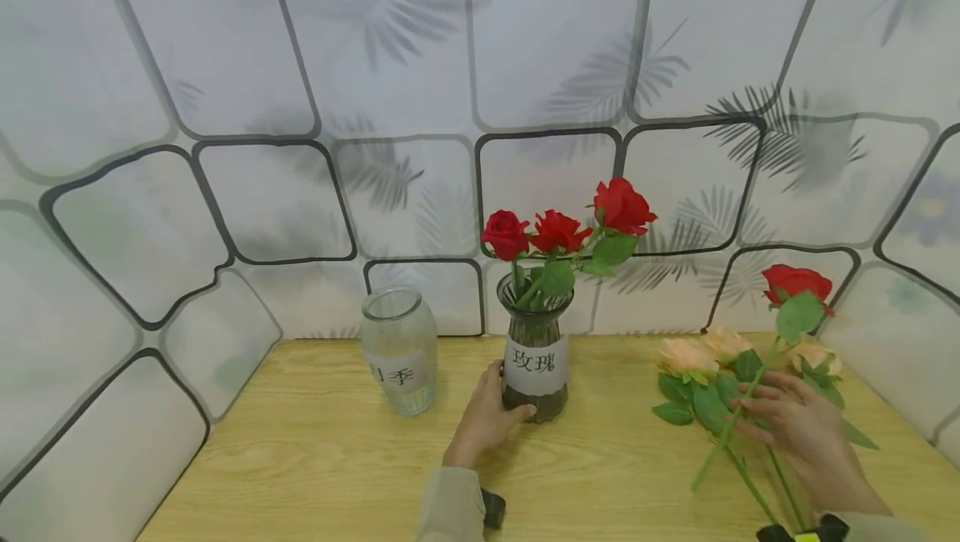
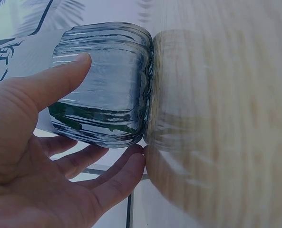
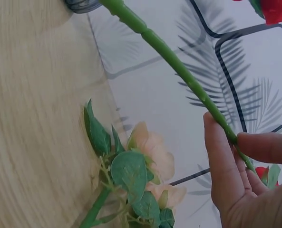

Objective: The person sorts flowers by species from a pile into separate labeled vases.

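A dark glass vase with a white paper label stands on the table, three red roses rising from its neck. My left hand holds the vase low down, thumb across its front and fingers around the far side, as the left wrist view shows. Over at the right, my right hand pinches the green stem of another red rose between thumb and fingers. That rose is raised and tilted, its bloom up and its stem end pointing down to the left.
Several peach-coloured flowers with green leaves lie on the table beneath the right hand. Left of the dark vase stands a clear glass jar, also labelled. A patterned wall covering closes off the table's back edge.
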`<state>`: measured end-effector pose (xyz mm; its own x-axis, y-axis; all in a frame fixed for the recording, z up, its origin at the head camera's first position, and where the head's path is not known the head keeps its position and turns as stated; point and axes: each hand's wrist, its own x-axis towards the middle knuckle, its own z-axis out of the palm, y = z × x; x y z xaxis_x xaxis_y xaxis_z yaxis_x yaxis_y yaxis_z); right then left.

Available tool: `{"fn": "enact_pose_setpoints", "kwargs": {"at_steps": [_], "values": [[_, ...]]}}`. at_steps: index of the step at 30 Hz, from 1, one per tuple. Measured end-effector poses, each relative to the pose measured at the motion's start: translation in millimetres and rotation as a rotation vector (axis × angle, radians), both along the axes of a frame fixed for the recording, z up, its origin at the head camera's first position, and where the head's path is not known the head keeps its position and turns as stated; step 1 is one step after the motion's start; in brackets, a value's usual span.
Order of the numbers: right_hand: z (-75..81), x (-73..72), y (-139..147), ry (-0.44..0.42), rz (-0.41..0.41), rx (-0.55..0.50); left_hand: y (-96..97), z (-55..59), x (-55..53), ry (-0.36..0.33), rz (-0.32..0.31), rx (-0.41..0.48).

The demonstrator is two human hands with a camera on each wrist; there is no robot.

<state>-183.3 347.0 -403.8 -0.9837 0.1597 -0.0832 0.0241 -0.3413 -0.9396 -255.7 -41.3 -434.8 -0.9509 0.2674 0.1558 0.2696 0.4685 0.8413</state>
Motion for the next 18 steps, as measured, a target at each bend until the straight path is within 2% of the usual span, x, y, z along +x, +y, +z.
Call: {"fn": "enact_pose_setpoints", "kwargs": {"at_steps": [9,18], "values": [[9.5,-1.7,-15.0,0.013,-0.051,-0.054,-0.9,-1.2,1.5,-0.022,0.002,0.004],[19.1,-3.4,-26.8,0.006,-0.080,-0.105,-0.1,1.5,3.1,0.007,-0.014,0.023]]}}
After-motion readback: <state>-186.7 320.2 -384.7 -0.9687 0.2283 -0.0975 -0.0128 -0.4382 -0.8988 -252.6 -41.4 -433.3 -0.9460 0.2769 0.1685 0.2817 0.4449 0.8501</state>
